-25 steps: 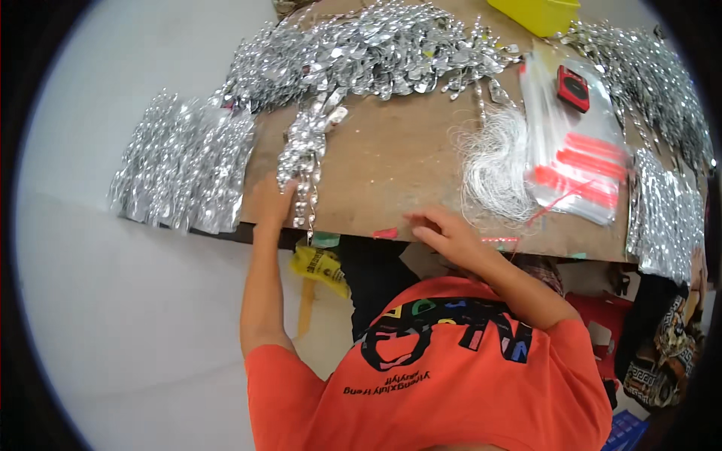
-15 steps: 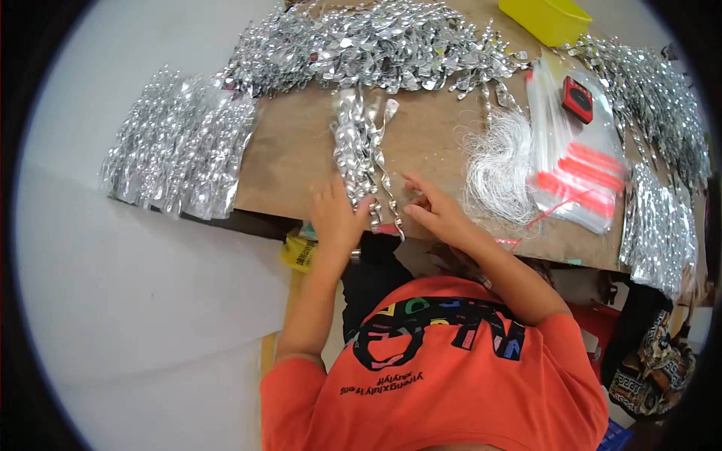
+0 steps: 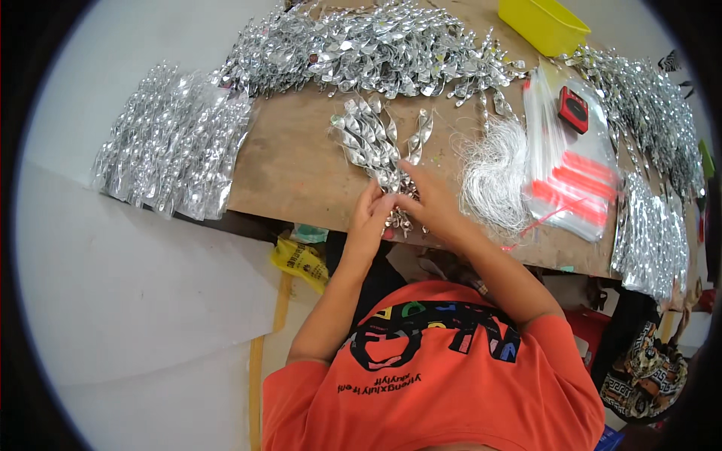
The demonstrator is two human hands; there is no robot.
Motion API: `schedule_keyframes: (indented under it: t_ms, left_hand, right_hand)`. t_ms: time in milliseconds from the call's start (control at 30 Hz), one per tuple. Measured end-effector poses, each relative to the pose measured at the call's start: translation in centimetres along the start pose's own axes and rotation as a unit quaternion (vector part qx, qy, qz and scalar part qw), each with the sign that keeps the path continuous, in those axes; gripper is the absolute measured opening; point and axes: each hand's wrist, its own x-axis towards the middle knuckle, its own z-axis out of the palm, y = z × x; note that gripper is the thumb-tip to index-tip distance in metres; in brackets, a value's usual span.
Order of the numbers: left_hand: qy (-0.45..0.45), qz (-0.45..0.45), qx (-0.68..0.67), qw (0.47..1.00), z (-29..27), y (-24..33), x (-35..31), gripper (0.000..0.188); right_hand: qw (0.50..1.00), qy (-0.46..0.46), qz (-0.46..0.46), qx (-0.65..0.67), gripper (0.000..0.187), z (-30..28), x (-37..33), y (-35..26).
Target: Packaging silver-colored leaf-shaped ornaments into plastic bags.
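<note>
Both hands meet over a bundle of silver twisted foil strips (image 3: 368,135) near the front edge of the brown table. My left hand (image 3: 368,218) is closed round the lower part of the bundle, its thumb across the strips. From the other side my right hand (image 3: 435,199) closes on the same bundle, fingers against the strips. The wide upper ends fan out on the table beyond the hands, one strip apart to the right. Thin lower ends dangle below the fingers, and part of the bundle is hidden by the hands.
A large heap of silver strips (image 3: 398,52) lies at the back. Packed strips (image 3: 173,143) hang over the left edge. To the right are a white string coil (image 3: 492,177), clear bags (image 3: 538,128) with red bands, a small red-black device (image 3: 574,110) and a yellow bin (image 3: 545,28).
My right hand has moved left onto the strips, and my left hand has shifted right. The strips are now gathered between both hands, their upper ends spread wider.
</note>
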Motion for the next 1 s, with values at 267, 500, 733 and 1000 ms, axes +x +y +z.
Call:
schedule_keyframes:
  t_ms: [267,500,733,1000]
  left_hand:
    - [0.003,-0.050,-0.119,0.992,-1.1,-0.6,-4.1,0.062]
    - [0.129,-0.035,-0.134,0.982,-2.9,0.3,-1.8,0.069]
    - [0.083,-0.038,-0.218,0.972,0.3,0.3,-0.6,0.067]
    - [-0.063,-0.069,-0.201,0.975,4.8,-0.7,0.7,0.068]
  right_hand:
    - [0.997,-0.066,-0.002,0.030,0.055,1.1,0.7,-2.4]
    - [0.993,-0.118,0.018,-0.010,0.046,-0.2,1.2,-3.9]
    - [0.994,-0.106,0.008,-0.004,0.048,-2.5,-2.0,-3.0]
    - [0.992,-0.005,0.093,0.089,0.083,-7.1,-7.0,0.0]
